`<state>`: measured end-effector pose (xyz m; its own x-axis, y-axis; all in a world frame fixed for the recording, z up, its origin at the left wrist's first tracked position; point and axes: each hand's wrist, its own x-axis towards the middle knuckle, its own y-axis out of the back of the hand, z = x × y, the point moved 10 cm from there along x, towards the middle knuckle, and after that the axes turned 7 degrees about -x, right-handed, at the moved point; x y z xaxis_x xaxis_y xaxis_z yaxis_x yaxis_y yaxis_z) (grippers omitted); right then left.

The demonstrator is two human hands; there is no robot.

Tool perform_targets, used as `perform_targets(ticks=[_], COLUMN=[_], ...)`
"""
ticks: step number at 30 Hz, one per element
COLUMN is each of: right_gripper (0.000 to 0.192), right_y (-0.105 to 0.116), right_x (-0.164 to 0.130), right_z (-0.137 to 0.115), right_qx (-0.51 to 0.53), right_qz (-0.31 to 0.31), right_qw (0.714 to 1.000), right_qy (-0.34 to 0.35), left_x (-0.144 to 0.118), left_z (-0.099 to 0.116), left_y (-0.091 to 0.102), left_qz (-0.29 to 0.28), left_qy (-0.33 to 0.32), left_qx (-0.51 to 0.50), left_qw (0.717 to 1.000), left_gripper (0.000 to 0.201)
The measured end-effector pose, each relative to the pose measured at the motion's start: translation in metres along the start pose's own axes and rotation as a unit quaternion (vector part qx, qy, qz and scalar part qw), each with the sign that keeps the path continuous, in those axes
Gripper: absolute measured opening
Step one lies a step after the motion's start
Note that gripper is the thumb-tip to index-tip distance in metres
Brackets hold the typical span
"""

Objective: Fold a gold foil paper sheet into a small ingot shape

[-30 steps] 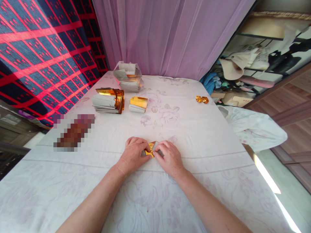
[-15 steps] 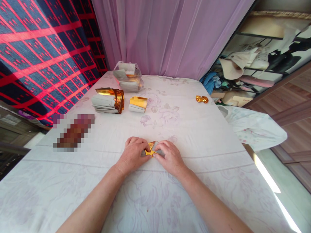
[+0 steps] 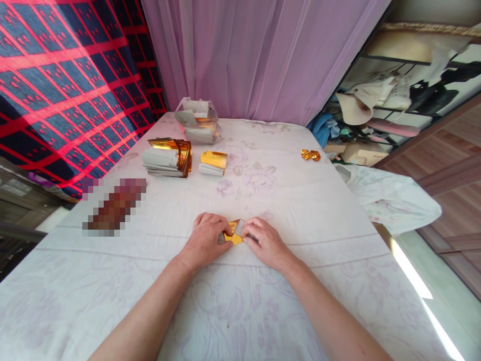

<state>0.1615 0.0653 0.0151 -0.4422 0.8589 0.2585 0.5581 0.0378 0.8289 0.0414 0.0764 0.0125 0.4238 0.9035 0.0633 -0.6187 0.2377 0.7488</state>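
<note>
A small sheet of gold foil paper (image 3: 236, 237), partly folded and showing its grey back, lies on the cloth at the middle of the table. My left hand (image 3: 208, 236) grips its left side, thumb along the near edge and fingers bent over the top. On the right side, my right hand (image 3: 267, 243) pinches the paper's edge between thumb and fingers. Part of the paper is hidden beneath the fingers. Farther off stand a thick, curled stack of gold-and-grey paper (image 3: 165, 159) and a smaller curled stack (image 3: 213, 163). A crumpled-looking gold folded piece (image 3: 310, 155) rests at the far right.
A clear plastic bag (image 3: 197, 123) holding more paper stands at the back left. A blurred-out reddish patch (image 3: 116, 205) covers something at the left. The flowered tablecloth (image 3: 293, 210) spreads under everything, with a purple curtain (image 3: 255, 60) behind and shelves at the right.
My right hand has shifted slightly right, its thumb drawn away from the middle, so more gold shows. My left hand stays in place on the paper.
</note>
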Motion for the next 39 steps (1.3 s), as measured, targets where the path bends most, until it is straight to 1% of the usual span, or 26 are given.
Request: perform_targets(ticks=[3, 7, 14, 22, 26, 28, 31, 32, 33, 35, 39], right_gripper=[0.015, 0.011, 0.019, 0.026, 0.027, 0.024, 0.022, 0.024, 0.026, 0.03, 0.039], right_y=[0.0, -0.002, -0.002, 0.001, 0.005, 0.011, 0.022, 0.023, 0.024, 0.02, 0.016], right_x=[-0.001, -0.001, 0.0, -0.001, -0.002, -0.003, -0.005, -0.005, -0.005, -0.004, -0.004], right_z=[-0.005, -0.005, 0.002, 0.007, 0.005, 0.006, 0.011, 0.012, 0.014, 0.016, 0.018], right_qx=[-0.034, -0.064, -0.009, 0.039, 0.05, 0.051, 0.012, -0.01, -0.03, -0.057, -0.066], right_qz=[0.015, 0.03, 0.016, 0.008, 0.019, 0.047, 0.111, 0.124, 0.127, 0.114, 0.095], right_qw=[0.999, 0.997, 1.0, 0.999, 0.998, 0.998, 0.994, 0.992, 0.991, 0.992, 0.993], right_qy=[0.0, -0.017, -0.018, -0.005, 0.012, 0.013, 0.0, -0.006, -0.012, -0.021, -0.022], left_x=[0.0, 0.0, 0.0, -0.001, -0.002, -0.002, -0.002, -0.002, -0.002, -0.002, -0.002], left_z=[0.002, 0.003, 0.002, 0.001, 0.001, 0.002, 0.004, 0.005, 0.006, 0.008, 0.01], left_y=[0.001, 0.0, 0.0, -0.001, 0.0, 0.001, 0.002, 0.003, 0.003, 0.003, 0.004], left_qz=[0.023, 0.031, 0.008, -0.009, -0.001, 0.007, 0.009, 0.008, 0.006, 0.006, 0.005], left_qy=[0.008, 0.016, 0.017, -0.001, -0.01, -0.012, -0.01, -0.01, -0.01, -0.015, -0.022], left_qx=[0.012, 0.022, 0.015, -0.002, -0.008, -0.006, 0.003, 0.007, 0.009, 0.013, 0.015], left_qw=[1.0, 0.999, 1.0, 1.0, 1.0, 1.0, 1.0, 1.0, 1.0, 1.0, 1.0], left_gripper=[0.011, 0.018, 0.016, 0.014, 0.013, 0.012, 0.013, 0.013, 0.013, 0.013, 0.013])
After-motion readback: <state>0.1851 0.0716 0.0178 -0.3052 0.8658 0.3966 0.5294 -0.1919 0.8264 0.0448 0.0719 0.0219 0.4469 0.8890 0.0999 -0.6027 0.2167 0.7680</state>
